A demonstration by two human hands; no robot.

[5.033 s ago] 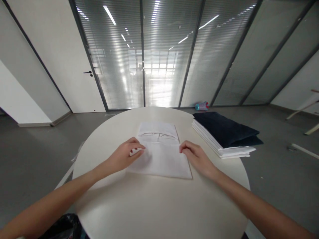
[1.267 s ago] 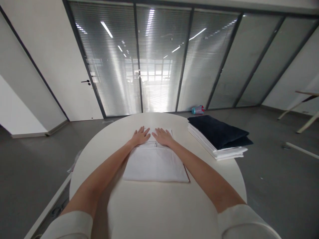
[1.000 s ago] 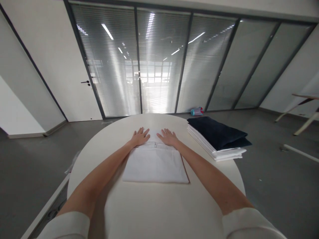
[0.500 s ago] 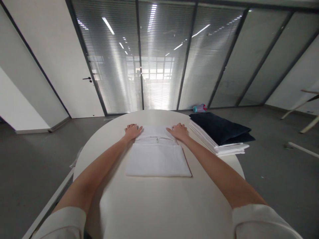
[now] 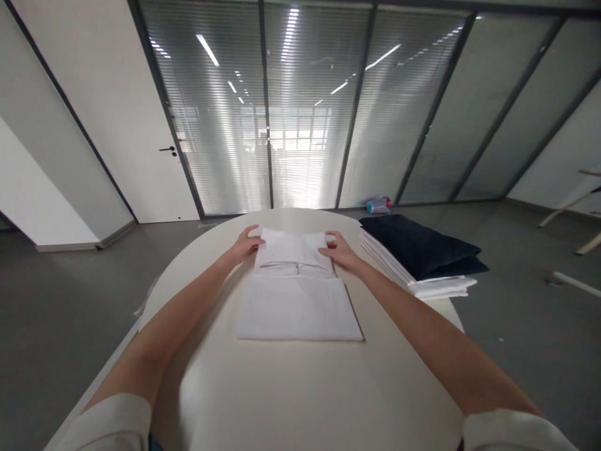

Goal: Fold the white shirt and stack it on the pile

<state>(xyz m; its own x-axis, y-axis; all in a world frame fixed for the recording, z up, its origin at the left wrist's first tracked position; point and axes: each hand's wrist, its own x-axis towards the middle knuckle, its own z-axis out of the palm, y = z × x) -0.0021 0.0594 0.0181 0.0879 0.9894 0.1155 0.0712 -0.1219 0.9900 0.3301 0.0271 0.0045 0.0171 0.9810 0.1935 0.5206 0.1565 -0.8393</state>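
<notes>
A folded white cloth (image 5: 300,310) lies on the round white table (image 5: 305,394) in front of me, its larger near panel flat. A crease with a short slit crosses its middle, and a narrower panel lies beyond it. My left hand (image 5: 245,244) grips the left side of this far panel, thumb over the cloth and fingers curled at the edge. Opposite it, my right hand (image 5: 340,250) holds the right side in the same way. The far edge looks slightly raised. Fingertips beneath the cloth are hidden.
To the right stands a stack of folded white cloths (image 5: 436,288) with a dark navy folded cloth (image 5: 417,247) on top, overhanging the table edge. A blue and red bundle (image 5: 378,205) is on the floor by the glass partition. Chair legs (image 5: 570,203) show at far right.
My hands have gone from lying spread beside the far panel to gripping its two sides. The panel's far edge has come up a little.
</notes>
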